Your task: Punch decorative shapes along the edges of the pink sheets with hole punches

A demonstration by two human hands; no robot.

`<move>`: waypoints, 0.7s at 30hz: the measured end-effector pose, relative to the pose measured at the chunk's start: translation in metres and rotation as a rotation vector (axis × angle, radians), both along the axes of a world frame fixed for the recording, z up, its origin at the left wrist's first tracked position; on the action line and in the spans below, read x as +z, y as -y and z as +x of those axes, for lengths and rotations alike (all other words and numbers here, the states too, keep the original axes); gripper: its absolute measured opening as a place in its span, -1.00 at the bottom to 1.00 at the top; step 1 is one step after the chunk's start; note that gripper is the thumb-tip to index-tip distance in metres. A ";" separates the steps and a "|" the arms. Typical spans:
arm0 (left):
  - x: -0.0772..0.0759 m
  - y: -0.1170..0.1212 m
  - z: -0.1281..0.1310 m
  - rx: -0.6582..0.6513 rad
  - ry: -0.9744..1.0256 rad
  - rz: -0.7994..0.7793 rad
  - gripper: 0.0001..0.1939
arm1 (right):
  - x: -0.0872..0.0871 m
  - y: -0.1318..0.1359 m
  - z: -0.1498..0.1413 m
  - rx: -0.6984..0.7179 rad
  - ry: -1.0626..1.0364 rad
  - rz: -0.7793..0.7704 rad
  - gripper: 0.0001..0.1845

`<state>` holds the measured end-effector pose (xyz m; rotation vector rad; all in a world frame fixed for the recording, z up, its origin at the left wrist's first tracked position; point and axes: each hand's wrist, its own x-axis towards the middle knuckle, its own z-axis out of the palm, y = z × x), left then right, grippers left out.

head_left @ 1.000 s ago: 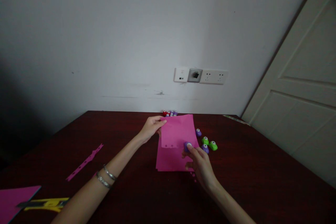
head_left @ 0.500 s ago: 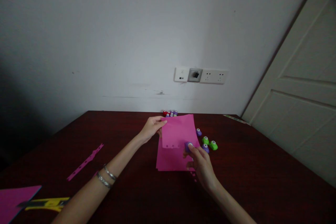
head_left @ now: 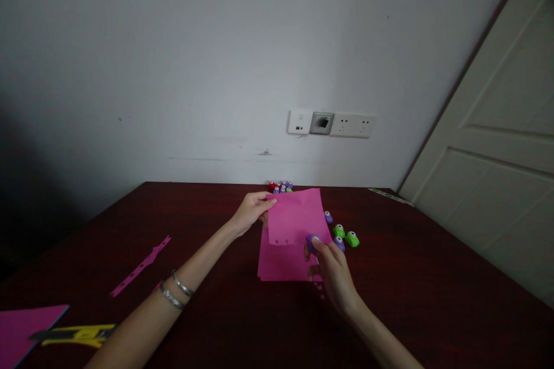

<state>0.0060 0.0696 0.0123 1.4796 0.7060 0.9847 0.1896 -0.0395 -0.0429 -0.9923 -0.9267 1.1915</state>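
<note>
My left hand [head_left: 254, 209] pinches the upper left corner of a pink sheet of paper [head_left: 296, 216], which is raised above the table. Small punched holes run along the sheet's lower edge. In my right hand [head_left: 331, 268] is a purple craft punch [head_left: 312, 241], set at the lower right edge of that sheet with my thumb on its top. Beneath lies more pink paper [head_left: 281, 265] on the table. Small pink bits [head_left: 319, 288] lie just below my right fingers. The punch's underside is hidden.
Green punches [head_left: 352, 238] and purple punches [head_left: 339, 243] stand to the right; several more punches [head_left: 281, 187] cluster by the wall. A punched pink strip [head_left: 141, 268], a yellow utility knife [head_left: 80, 334] and pink paper [head_left: 26, 328] lie left. Sockets [head_left: 351, 125] are on the wall.
The raised sheet and the purple punch have shifted very slightly to the right. Both hands keep their hold.
</note>
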 end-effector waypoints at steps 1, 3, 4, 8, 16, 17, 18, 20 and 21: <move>0.000 0.000 0.000 -0.001 0.000 0.000 -0.72 | 0.000 0.000 0.000 -0.003 0.006 -0.006 -0.67; -0.001 0.000 0.001 0.002 0.000 -0.004 -0.71 | 0.000 0.001 0.000 -0.013 0.025 -0.030 -0.65; -0.001 0.000 0.001 0.005 0.000 -0.006 -0.71 | 0.000 0.002 0.000 -0.022 0.034 -0.042 -0.65; -0.001 -0.001 0.001 0.001 0.004 -0.007 -0.72 | 0.000 0.004 -0.001 -0.030 0.077 -0.094 -0.62; 0.000 0.000 0.001 -0.015 0.002 -0.004 -0.73 | 0.007 0.006 -0.003 -0.037 0.039 -0.033 -0.65; -0.001 0.000 0.001 -0.017 0.002 -0.003 -0.73 | 0.008 0.007 -0.004 -0.039 0.026 -0.035 -0.66; -0.001 0.000 0.001 -0.018 0.000 -0.003 -0.73 | 0.008 0.007 -0.004 -0.042 0.016 -0.041 -0.66; -0.001 0.000 0.001 -0.017 -0.004 -0.005 -0.73 | 0.008 0.006 -0.004 -0.044 0.009 -0.045 -0.66; -0.002 -0.001 0.001 -0.014 -0.005 -0.006 -0.73 | 0.008 0.005 -0.005 -0.042 0.006 -0.033 -0.66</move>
